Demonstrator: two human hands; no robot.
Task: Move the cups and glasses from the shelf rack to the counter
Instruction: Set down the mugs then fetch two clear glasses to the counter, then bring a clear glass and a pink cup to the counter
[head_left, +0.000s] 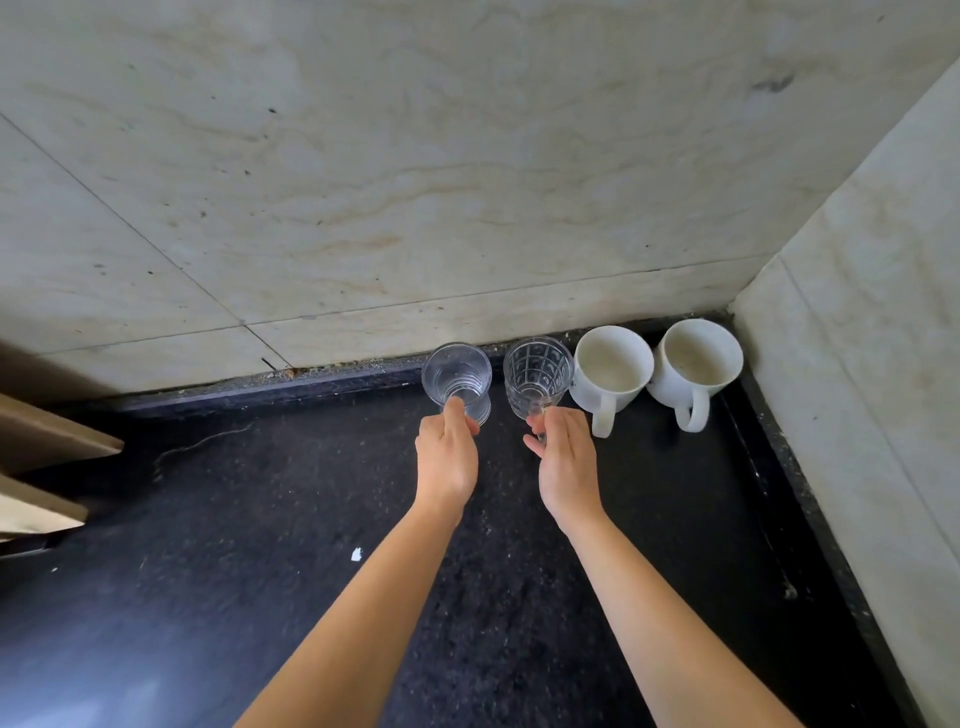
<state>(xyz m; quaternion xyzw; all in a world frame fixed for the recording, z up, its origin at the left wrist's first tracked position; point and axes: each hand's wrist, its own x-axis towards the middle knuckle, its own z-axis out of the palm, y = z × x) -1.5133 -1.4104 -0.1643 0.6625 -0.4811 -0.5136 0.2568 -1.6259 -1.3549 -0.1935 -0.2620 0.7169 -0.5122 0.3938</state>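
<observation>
Two clear glasses were held at the back of the black speckled stone counter, close to the pale marbled wall tiles. The left hand was closed on the near side of a plain ribbed clear drinking glass, the fingertips pinched on its lower wall, while the right hand was closed on the near lower wall of a clear cut-pattern glass. Whether either base was fully seated on the counter could not be told. Just to the right, two white ceramic handled mugs, a nearer one and one in the corner, were stood upright, handles toward the person. A knock was judged the main risk: the patterned glass stood just beside the nearer mug, and a glass released while tilted, or two glasses brought together, might be chipped or tipped over on the hard stone. A slip was also thought possible, given how low and narrow the pinches were. All four vessels were seen to be empty; faint staining was noted inside both mugs.
</observation>
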